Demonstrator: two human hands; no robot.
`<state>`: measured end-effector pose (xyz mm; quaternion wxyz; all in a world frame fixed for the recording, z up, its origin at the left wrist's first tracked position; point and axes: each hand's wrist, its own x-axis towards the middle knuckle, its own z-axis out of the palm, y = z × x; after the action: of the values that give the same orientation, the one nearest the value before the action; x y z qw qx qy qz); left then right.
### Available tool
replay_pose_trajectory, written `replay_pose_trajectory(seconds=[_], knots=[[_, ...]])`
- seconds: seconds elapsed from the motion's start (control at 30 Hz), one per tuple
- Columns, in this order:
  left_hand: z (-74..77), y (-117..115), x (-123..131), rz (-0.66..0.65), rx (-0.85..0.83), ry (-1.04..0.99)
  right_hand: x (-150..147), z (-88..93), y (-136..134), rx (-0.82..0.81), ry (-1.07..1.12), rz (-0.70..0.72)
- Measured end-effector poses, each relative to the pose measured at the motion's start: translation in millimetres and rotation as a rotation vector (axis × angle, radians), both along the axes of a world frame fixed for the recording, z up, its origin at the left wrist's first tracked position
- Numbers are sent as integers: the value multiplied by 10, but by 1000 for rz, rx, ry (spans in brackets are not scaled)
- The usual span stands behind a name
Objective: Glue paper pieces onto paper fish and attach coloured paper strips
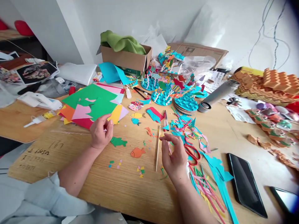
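Grip check, operator: your left grip (101,132) stands half closed, fingers curled toward the thumb, right at the lower edge of the stack of coloured paper sheets (91,104). It appears to touch that stack, but this view does not show whether you have a sheet pinched. Your right grip (174,157) is open, thumb and fingers apart, raised above the tabletop (130,193) and clamped on nothing. Nearest to it are the thin wooden stick (157,149), lying just to its left, and the heap of cut paper scraps (184,132), just beyond it.

Between your hands, an orange paper fish (137,152) and a green paper fish (118,142) lie flat on the tabletop, with small paper bits scattered near them. Farther ahead stand teal paper discs (162,98) carrying coloured cutouts, behind them a cardboard box (126,57) holding green cloth. A steel flask (219,95) lies on its side to the right of the discs. A black tablet (245,185) sits at the right, and a glue bottle (39,119) lies at the left.
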<state>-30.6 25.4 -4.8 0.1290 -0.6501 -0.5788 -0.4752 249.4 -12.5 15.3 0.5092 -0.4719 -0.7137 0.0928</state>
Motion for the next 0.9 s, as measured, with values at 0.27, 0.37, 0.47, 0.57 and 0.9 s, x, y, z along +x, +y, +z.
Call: replay_pose_trajectory(seconds=[0.27,0.37,0.47,0.57,0.9], knots=[[80,-84,18,-12,95,170,26,152,-9,-100,-401,483],[101,-122,13,-6,95,168,-46,127,-26,-193,-511,578],[121,-155,14,-15,84,147,-84,84,-47,-229,-600,605],[137,-175,39,-55,105,143,-108,44,-78,-218,-669,610],[203,-200,119,-153,103,74,-261,-47,-164,-155,-777,474]])
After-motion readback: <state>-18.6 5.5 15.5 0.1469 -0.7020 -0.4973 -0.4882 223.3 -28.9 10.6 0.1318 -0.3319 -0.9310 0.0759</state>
